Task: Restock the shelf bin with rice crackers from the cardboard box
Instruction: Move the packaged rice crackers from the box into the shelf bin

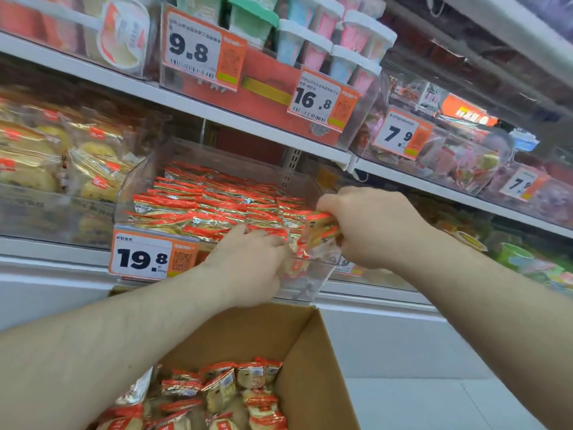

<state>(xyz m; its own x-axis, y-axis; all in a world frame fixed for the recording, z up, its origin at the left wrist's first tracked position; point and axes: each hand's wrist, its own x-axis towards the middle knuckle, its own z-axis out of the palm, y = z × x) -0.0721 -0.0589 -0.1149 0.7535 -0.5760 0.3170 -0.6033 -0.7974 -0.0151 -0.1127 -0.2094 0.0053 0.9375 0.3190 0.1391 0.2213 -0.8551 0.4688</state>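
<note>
1. Both bare forearms are reaching up and forward from the lower corners, meeting at the front right corner of the clear shelf bin (141,184).
2. The left hand (248,265) is lying knuckles-up at the bin's front edge, its fingers curling forward among the packets; whether its grip is closing on one cannot be told, as the fingertips are hidden.
3. The right hand (369,225) is coming in from the right, its grip closing round a small bundle of rice cracker packets (321,232) held just over the bin's front right corner.
4. How many packets are sitting in that bundle cannot be told; at least two red-and-gold edges are showing.
5. The bin is lying nearly full, with red-and-gold rice crackers (214,203) stacking in several overlapping rows, too many to count.
6. A price tag (141,259) reading 19.8 is hanging on the bin's front, left of the left hand.
7. The cardboard box (310,383) is standing open below the hands, holding a loose heap of the same packets (229,395), well over a dozen showing.
8. Four more price tags are showing on the shelves: 9.8, 16.8 and two reading 7.9.
</note>
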